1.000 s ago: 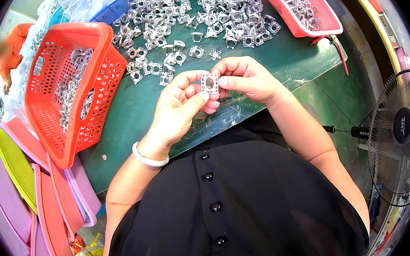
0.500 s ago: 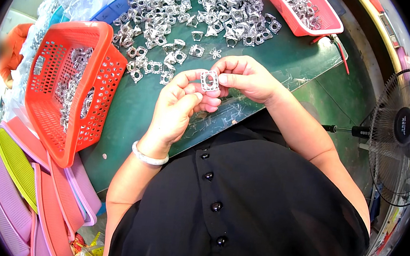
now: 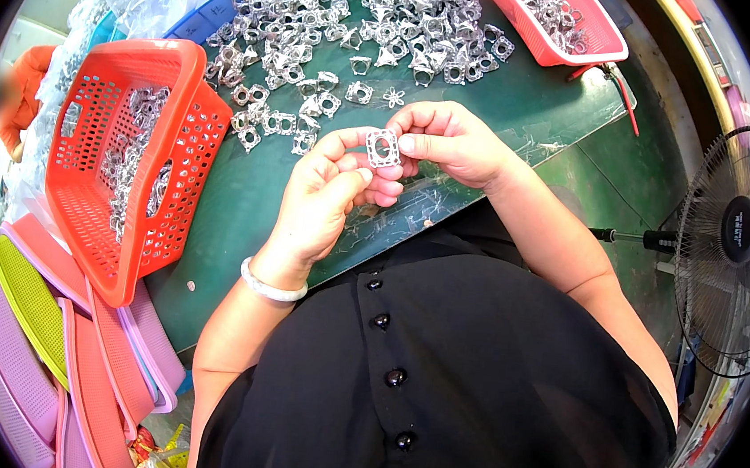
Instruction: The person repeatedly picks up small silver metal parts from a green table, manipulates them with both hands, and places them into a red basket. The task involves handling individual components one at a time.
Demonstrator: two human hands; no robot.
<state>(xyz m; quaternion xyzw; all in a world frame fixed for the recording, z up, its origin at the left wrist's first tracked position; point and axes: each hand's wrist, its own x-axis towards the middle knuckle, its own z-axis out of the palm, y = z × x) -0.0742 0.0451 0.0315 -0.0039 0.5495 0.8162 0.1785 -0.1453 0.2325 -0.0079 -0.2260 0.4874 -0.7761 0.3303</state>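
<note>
Between my two hands I hold a small silver metal frame (image 3: 383, 148), squarish with a round opening and ornate corners. My left hand (image 3: 321, 185) supports it from the left and below, fingers curled behind it. The thumb and index finger of my right hand (image 3: 450, 142) pinch its right edge. Just beyond my fingers lie a flower-shaped metal piece (image 3: 393, 97) and another silver frame (image 3: 360, 93). Farther back, a heap of similar silver frames (image 3: 322, 29) spreads over the green table (image 3: 243, 214).
A red perforated basket (image 3: 189, 142) with silver pieces stands at left. A pink basket (image 3: 618, 55) of pieces sits far right. Stacked plastic baskets (image 3: 25, 310) fill the lower left. A fan (image 3: 737, 230) stands at right. Another person's orange sleeve (image 3: 27, 83) shows far left.
The silver frame has turned slightly between my fingers. My hands stay in nearly the same place, and the pieces on the table have not moved.
</note>
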